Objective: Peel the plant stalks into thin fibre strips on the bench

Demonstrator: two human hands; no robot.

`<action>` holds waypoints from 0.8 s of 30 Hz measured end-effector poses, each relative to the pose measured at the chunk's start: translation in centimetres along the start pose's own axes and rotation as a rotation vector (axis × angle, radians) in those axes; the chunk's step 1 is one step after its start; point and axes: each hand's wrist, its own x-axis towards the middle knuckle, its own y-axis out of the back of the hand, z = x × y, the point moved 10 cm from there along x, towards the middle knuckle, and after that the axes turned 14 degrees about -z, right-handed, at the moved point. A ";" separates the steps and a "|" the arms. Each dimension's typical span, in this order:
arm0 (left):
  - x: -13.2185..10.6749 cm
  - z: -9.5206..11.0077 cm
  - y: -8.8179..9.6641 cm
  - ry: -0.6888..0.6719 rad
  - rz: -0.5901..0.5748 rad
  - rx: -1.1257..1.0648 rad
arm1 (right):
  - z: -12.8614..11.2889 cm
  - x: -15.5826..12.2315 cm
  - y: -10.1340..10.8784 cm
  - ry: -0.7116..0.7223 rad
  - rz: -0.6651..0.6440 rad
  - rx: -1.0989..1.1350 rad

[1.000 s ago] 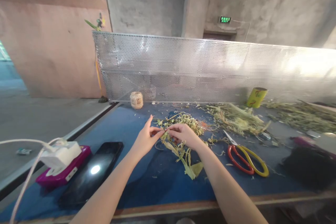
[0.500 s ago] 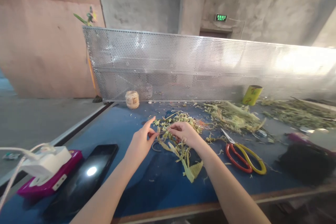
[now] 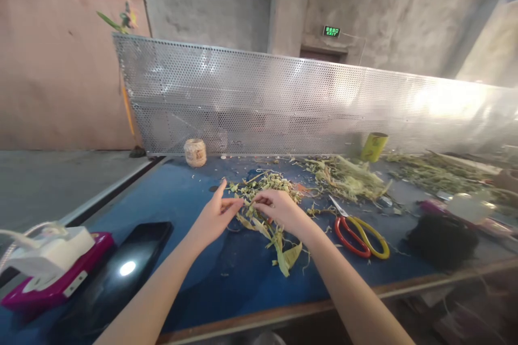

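Over the dark blue tabletop, my left hand [image 3: 214, 216] has its thumb and some fingertips pressed together, with one finger raised. A short pale strip of dried plant [image 3: 247, 202] shows between its fingertips and those of my right hand [image 3: 278, 209], which is closed in a pinch on it. Just behind and beneath the hands lies a small heap of greenish dried leaf knots [image 3: 275, 180]. Several loose dried leaf strips [image 3: 285, 250] trail from the heap toward the table's front edge. My right hand hides part of the heap.
Scissors [image 3: 356, 233] with red and yellow handles lie at right, blades partly open. Behind them are dried fibres [image 3: 348, 175] and a yellow-green cylinder [image 3: 374, 146]. A twine roll [image 3: 195, 152], a phone [image 3: 121, 269] and a purple power strip [image 3: 60, 280] are at left. A perforated metal screen [image 3: 243, 91] stands behind.
The view has turned slightly right, so everything appears farther left. My left thumb and fingers have come together, and the two hands' fingertips are closer to each other.
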 end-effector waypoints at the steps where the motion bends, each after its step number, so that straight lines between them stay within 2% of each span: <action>1: 0.1 -0.4 -0.1 0.021 -0.004 -0.085 | -0.7 -0.2 0.0 0.022 0.001 -0.059; 5: 0.3 -0.8 -0.4 0.015 -0.020 -0.248 | -3.3 -0.7 -0.1 0.079 0.015 -0.300; 12: -0.2 -1.5 -1.4 0.104 -0.049 -0.547 | -4.9 -1.2 -1.6 0.158 -0.026 -0.571; 20: -0.1 -2.0 -1.9 0.137 -0.086 -0.731 | -5.6 -2.3 -0.7 0.259 0.056 -0.468; 24: -0.2 -1.3 -1.6 0.097 -0.089 -0.628 | -5.5 -2.6 -0.1 0.273 0.112 -0.419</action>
